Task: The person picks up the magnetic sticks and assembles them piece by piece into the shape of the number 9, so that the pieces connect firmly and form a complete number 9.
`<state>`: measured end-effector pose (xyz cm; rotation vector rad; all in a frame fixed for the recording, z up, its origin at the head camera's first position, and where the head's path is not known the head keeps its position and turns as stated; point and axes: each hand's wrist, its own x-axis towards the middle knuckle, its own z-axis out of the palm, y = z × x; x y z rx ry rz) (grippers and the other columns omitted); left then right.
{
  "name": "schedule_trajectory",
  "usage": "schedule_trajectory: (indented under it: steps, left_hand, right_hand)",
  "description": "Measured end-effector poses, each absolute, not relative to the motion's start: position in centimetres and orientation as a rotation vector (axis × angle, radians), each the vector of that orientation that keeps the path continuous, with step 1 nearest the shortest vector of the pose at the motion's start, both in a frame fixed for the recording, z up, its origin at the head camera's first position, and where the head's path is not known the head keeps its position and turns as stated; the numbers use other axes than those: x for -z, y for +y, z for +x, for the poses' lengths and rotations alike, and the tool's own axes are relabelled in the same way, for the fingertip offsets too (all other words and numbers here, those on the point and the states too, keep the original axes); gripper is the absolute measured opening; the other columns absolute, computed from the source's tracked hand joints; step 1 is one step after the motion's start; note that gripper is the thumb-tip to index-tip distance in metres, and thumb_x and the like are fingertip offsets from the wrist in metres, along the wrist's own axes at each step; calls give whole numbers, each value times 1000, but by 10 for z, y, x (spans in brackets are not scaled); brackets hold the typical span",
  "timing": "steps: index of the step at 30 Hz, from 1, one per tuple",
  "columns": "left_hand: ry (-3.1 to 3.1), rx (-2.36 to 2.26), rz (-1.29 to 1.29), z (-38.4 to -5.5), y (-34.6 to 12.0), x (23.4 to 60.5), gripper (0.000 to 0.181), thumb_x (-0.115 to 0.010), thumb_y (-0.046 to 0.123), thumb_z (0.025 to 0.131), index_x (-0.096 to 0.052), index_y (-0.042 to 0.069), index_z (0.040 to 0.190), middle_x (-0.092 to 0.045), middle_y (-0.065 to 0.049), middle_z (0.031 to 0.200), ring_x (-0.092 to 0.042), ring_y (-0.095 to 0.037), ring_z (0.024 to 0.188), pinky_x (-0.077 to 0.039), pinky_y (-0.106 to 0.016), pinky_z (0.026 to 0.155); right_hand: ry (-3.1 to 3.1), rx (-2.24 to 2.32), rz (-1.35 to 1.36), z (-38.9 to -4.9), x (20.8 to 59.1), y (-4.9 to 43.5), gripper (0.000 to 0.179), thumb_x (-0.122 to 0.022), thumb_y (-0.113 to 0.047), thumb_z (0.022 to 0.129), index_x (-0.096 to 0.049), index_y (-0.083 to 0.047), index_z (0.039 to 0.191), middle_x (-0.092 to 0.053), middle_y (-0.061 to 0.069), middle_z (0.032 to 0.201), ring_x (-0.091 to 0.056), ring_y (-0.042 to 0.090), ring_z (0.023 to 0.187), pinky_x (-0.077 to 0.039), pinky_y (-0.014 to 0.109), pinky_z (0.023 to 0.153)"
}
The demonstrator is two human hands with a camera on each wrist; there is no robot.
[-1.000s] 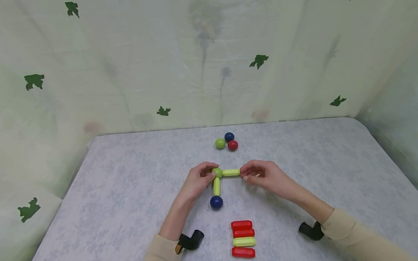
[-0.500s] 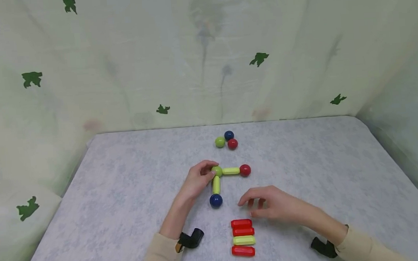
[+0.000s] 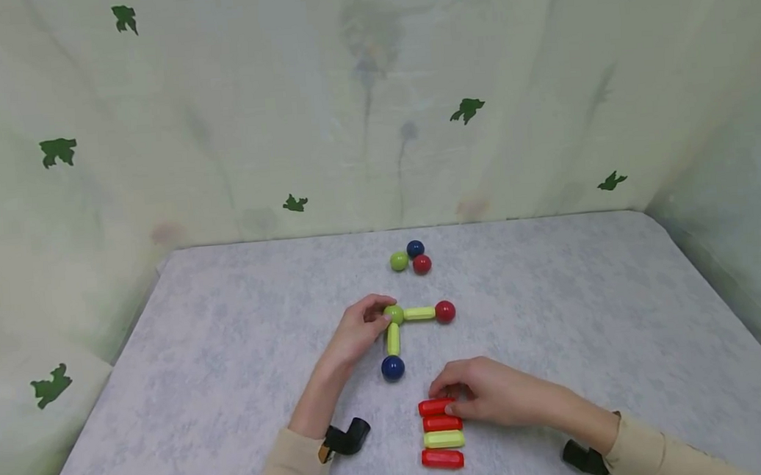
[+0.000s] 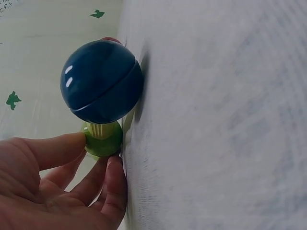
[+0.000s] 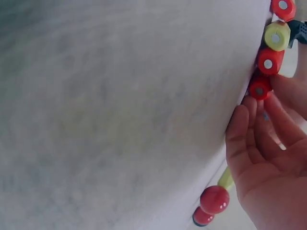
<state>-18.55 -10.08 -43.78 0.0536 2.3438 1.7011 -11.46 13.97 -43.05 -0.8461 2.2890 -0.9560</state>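
Note:
My left hand (image 3: 358,331) pinches a green ball (image 3: 395,312) between thumb and fingers. From that ball a yellow-green rod (image 3: 419,313) runs right to a red ball (image 3: 445,312). A second yellow-green rod (image 3: 393,339) leads toward me to a large dark blue ball (image 3: 393,369), which looms close in the left wrist view. My right hand (image 3: 487,390) has thumb and fingers on opposite sides of the farthest red rod (image 3: 434,407) in a short column. Its round silvery end shows in the right wrist view, beside the fingertips.
Nearer me in the column lie a red rod (image 3: 442,424), a yellow-green rod (image 3: 444,439) and another red rod (image 3: 443,459). Behind the joined pieces sit a loose green ball (image 3: 398,261), blue ball (image 3: 415,248) and red ball (image 3: 422,265). A curtain (image 3: 227,130) hangs beyond the table.
My right hand has let go of the red ball at the rod's end, come toward me and taken hold of the farthest red rod. The left hand has stayed on the green ball.

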Motion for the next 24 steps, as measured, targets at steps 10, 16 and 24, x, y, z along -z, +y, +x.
schedule_trajectory:
  steps: [10, 16, 24]
  left_hand:
    - [2343, -1703, 31, -185, -101, 438, 27, -57, 3, 97, -65, 7, 123, -61, -8, 123, -53, -21, 97, -44, -32, 79]
    - [2347, -1697, 34, -185, -101, 438, 28, -57, 3, 97, -65, 7, 123, -61, -8, 123, -54, -22, 98, -44, -33, 80]
    - [2341, -1715, 43, -185, -101, 438, 28, -57, 2, 97, -65, 6, 123, -62, -9, 123, -54, -23, 97, -44, -32, 79]
  right_hand:
    - [2440, 1040, -787, -125, 432, 136, 24, -65, -10, 94, -67, -19, 116, -61, -14, 102, -56, 9, 90, -49, 28, 81]
    - [2461, 1091, -766, -132, 431, 129, 22, -63, -6, 95, -68, -16, 114, -63, -11, 106, -57, 10, 94, -49, 30, 84]
    - [2472, 1150, -693, -136, 433, 123, 21, -64, -8, 95, -69, -14, 114, -64, -9, 100, -57, 12, 90, -50, 31, 83]
